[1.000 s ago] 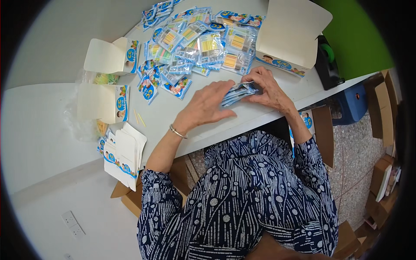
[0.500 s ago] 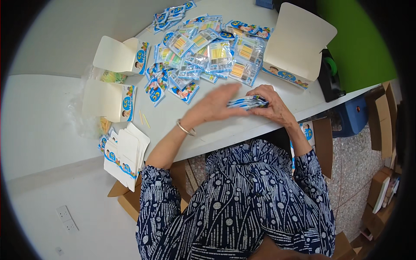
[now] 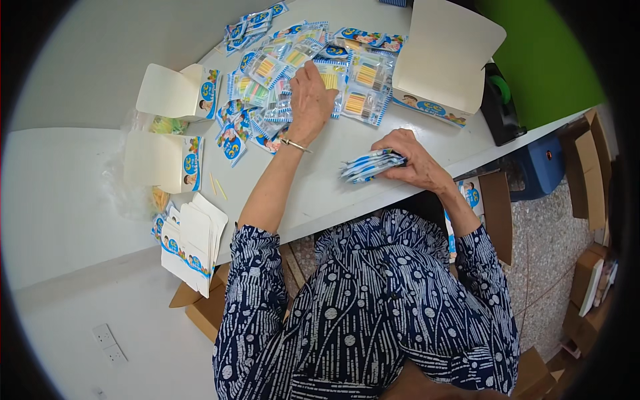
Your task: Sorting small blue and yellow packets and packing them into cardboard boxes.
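Note:
My right hand [image 3: 412, 160] is closed round a stack of small blue-and-white packets [image 3: 371, 166], held just over the near part of the table. At the pile of clear sachets [image 3: 267, 67], each with yellow, orange or green sticks inside, my left hand [image 3: 312, 103] reaches in from the near side. Its fingers stretch forward with the thumb apart, over or touching the sachets; the fingertips' contact is partly hidden. A silver bangle [image 3: 295, 145] circles that wrist.
Open white boxes stand at the left [image 3: 191, 163], left back [image 3: 208, 93] and right back [image 3: 430, 107]. Flat cartons [image 3: 197, 233] lie at the left edge. A black tape dispenser [image 3: 503, 110] is far right. Two loose sticks [image 3: 218, 187] lie on the white table [image 3: 293, 200].
My left hand has left the stack and moved up and left to the sachet pile. My right hand keeps hold of the packets, which now fan out to the left.

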Available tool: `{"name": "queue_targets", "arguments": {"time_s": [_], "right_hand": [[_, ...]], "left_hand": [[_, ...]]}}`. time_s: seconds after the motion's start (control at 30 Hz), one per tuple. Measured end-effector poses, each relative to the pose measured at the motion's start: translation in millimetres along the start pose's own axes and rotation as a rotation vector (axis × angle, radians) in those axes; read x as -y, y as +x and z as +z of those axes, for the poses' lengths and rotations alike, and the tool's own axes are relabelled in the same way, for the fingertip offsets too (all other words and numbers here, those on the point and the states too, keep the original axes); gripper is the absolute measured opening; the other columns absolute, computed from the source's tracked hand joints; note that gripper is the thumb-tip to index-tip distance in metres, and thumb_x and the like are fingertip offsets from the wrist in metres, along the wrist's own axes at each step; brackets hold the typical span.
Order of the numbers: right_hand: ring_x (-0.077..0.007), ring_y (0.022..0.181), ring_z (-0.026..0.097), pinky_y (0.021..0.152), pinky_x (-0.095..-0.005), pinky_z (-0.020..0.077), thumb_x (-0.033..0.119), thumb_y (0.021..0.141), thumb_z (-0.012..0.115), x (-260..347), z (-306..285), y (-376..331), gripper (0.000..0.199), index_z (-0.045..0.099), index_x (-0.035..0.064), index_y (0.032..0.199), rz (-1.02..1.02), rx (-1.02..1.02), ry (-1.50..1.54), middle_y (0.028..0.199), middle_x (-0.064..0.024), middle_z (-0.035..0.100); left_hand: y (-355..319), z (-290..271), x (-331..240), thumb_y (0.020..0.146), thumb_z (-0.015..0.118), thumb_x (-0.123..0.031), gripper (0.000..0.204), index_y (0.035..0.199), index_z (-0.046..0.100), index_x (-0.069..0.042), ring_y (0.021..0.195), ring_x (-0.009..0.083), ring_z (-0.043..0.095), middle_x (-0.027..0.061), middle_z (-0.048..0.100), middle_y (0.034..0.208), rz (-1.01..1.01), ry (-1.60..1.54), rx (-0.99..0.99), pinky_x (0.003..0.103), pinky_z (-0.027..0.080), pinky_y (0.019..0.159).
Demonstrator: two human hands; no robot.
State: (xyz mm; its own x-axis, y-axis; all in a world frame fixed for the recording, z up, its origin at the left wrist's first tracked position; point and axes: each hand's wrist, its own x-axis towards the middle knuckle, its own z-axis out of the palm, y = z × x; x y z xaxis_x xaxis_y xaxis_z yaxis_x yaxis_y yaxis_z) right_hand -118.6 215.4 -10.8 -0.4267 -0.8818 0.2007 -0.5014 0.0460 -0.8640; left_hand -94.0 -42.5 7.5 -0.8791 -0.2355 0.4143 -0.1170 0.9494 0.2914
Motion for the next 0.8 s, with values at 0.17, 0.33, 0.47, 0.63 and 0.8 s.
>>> {"name": "queue_targets", "arguments": {"time_s": [0.17,0.33,0.47,0.63,0.8], "right_hand": [[-0.0282,0.106,0.047,0.098,-0.0365,0.0343,0.026,0.072,0.078,6,4,-1,0.043,0.062,0.0096,0.109,0.039,-0.008,0.000,0.102,-0.0067,0.060],[-0.0217,0.103,0.053,0.101,-0.0353,0.0316,0.022,0.070,0.078,0,3,-2,0.039,0.064,0.0094,0.104,-0.058,-0.017,0.013,0.099,-0.0021,0.062],[-0.0209,0.102,0.054,0.100,-0.0349,0.0323,0.023,0.070,0.078,1,2,-3,0.037,0.065,0.0100,0.101,-0.074,-0.040,0.040,0.098,-0.0014,0.063],[-0.0232,0.108,0.052,0.102,-0.0360,0.0323,0.022,0.069,0.080,6,2,-2,0.038,0.064,0.0097,0.101,-0.058,-0.037,0.038,0.102,-0.0023,0.062],[-0.0243,0.108,0.049,0.101,-0.0367,0.0350,0.016,0.066,0.080,5,3,-3,0.038,0.063,0.0070,0.099,-0.040,-0.061,0.059,0.110,-0.0037,0.057]], "left_hand": [[2,-3,10,0.074,0.076,-0.018,0.068,0.127,0.042,0.008,0.092,0.0409,0.059,0.0255,0.061,0.100,-0.070,-0.148,0.074,0.047,0.048,0.082],[6,-28,0,0.077,0.073,-0.021,0.052,0.119,0.054,0.002,0.086,0.0365,0.062,0.0202,0.064,0.094,-0.073,-0.362,0.082,0.042,0.050,0.078],[18,-32,-11,0.079,0.070,-0.018,0.031,0.104,0.062,0.000,0.092,0.0316,0.060,0.0140,0.064,0.101,0.128,-0.456,0.576,0.036,0.049,0.080],[14,-3,-21,0.074,0.067,-0.008,0.025,0.099,0.062,-0.003,0.104,0.0292,0.051,0.0090,0.061,0.108,0.579,-0.090,0.397,0.040,0.041,0.087],[11,-10,-33,0.073,0.066,-0.006,0.037,0.109,0.059,-0.005,0.107,0.0291,0.049,0.0076,0.061,0.109,0.522,-0.020,0.440,0.045,0.031,0.096]]}}
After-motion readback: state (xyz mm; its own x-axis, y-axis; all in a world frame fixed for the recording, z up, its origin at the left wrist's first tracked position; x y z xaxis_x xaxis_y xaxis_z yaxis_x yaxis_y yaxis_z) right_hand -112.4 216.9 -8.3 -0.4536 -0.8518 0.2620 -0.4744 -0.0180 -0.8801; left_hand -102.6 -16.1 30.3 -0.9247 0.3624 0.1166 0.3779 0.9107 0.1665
